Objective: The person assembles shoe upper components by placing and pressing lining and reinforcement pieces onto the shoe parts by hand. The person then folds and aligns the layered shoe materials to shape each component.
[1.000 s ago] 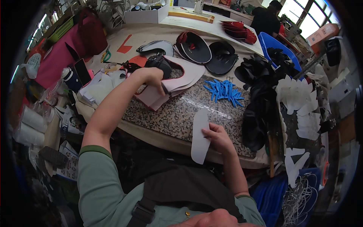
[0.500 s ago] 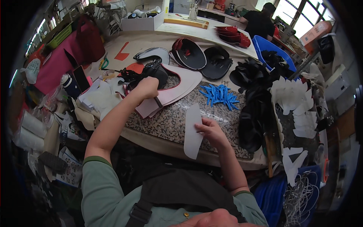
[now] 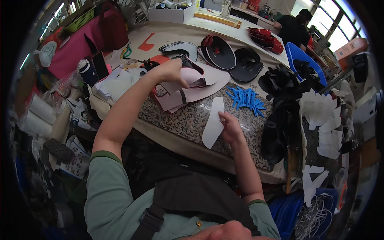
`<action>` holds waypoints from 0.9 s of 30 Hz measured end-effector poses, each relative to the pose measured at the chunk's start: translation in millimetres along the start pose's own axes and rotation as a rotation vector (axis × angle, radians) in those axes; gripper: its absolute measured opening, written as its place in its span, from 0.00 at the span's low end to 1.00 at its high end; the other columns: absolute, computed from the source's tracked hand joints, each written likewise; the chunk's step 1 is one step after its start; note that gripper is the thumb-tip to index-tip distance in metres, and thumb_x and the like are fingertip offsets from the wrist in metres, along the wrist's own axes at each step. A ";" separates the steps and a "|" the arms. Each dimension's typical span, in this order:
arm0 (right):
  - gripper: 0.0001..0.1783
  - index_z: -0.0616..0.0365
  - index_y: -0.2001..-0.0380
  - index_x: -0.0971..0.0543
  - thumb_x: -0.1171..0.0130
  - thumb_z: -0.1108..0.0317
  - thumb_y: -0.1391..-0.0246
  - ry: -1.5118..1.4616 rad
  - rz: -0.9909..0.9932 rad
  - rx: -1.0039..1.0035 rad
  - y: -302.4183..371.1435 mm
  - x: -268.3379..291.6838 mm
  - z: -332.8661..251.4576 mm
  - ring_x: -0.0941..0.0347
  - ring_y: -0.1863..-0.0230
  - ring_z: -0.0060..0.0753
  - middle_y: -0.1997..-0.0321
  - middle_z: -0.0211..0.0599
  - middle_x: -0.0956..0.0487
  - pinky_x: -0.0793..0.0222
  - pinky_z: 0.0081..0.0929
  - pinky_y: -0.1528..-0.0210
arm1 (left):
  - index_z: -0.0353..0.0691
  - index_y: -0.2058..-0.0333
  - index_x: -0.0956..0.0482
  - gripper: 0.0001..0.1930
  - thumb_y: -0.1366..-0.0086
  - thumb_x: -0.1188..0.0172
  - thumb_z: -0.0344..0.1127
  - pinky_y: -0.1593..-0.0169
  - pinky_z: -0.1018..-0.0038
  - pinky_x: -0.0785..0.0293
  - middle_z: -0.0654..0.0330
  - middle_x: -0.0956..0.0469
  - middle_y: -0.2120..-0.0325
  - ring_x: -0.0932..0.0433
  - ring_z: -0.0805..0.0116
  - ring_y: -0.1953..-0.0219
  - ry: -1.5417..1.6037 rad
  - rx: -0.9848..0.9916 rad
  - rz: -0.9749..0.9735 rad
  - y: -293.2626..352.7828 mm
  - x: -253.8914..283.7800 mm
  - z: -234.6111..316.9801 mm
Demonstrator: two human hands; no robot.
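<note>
My left hand (image 3: 170, 73) is closed at the upper edge of a pale pink curved piece with a dark edge (image 3: 191, 75); its thumb points down and its other fingers are mostly hidden. Below it lies a stack of pale pink crescent-shaped visor pieces (image 3: 218, 80) with red edging, with a dark strip across it. My right hand (image 3: 232, 127) pinches a white curved panel (image 3: 214, 123) by its right edge, above the speckled stone slab (image 3: 176, 126). Several blue clips (image 3: 246, 100) lie in a heap beyond the right hand.
Black visors (image 3: 248, 66) sit at the back, beside a grey crescent piece (image 3: 182, 49). Black fabric pieces (image 3: 278, 124) and white cut pieces (image 3: 320, 106) lie right, near a blue bin (image 3: 294, 56). Scissors (image 3: 127, 52) and a bottle (image 3: 86, 72) stand left. A person (image 3: 296, 28) works far right.
The view has shifted, moving the scene rightward. By my left hand, the black bundle has given way to the pale pink curved piece. My right hand still holds the white panel, now tilted more.
</note>
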State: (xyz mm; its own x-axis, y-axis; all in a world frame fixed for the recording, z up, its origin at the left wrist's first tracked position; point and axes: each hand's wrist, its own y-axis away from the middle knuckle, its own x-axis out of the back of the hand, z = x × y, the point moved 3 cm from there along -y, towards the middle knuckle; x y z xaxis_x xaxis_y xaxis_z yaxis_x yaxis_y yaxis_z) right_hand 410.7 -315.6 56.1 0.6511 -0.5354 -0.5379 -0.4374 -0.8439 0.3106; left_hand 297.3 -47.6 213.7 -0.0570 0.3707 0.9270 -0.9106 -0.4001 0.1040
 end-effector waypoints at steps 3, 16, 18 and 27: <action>0.18 0.65 0.47 0.26 0.44 0.68 0.38 -0.107 0.038 0.035 6.9 0.3 -7.3 0.23 0.52 0.30 0.52 0.38 0.20 0.26 0.32 0.48 | 0.26 0.54 0.27 0.40 0.58 0.21 0.50 0.55 0.70 0.24 0.48 0.20 0.61 0.19 0.61 0.56 0.405 0.022 -0.136 22.1 23.4 31.0; 0.21 0.68 0.50 0.23 0.33 0.77 0.48 0.252 0.013 0.247 139.2 -39.7 -32.5 0.20 0.57 0.26 0.56 0.37 0.17 0.24 0.25 0.53 | 0.29 0.45 0.30 0.20 0.36 0.43 0.18 0.51 0.77 0.22 0.56 0.19 0.54 0.19 0.74 0.55 1.692 -0.052 -0.230 129.5 -163.0 92.5; 0.20 0.68 0.51 0.22 0.32 0.77 0.48 0.333 -0.006 0.244 133.4 -41.3 -25.0 0.20 0.57 0.26 0.56 0.37 0.17 0.24 0.25 0.53 | 0.29 0.44 0.31 0.21 0.36 0.43 0.18 0.51 0.77 0.22 0.56 0.19 0.54 0.19 0.74 0.54 1.713 -0.045 -0.274 137.1 -157.2 104.8; 0.18 0.69 0.55 0.20 0.31 0.78 0.50 0.496 0.047 0.193 124.9 -40.4 -20.1 0.19 0.60 0.25 0.59 0.39 0.16 0.23 0.25 0.55 | 0.28 0.43 0.30 0.24 0.40 0.47 0.15 0.48 0.76 0.23 0.54 0.19 0.52 0.20 0.71 0.51 1.747 -0.045 -0.387 146.8 -167.1 104.6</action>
State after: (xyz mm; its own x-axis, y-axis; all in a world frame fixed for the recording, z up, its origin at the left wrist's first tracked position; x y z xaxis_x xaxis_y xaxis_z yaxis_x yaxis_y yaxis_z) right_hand 342.2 -400.0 132.4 0.8226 -0.5634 -0.0772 -0.5489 -0.8222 0.1507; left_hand 216.0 -255.9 111.8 -0.1555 0.8090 -0.5668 -0.9836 -0.0737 0.1647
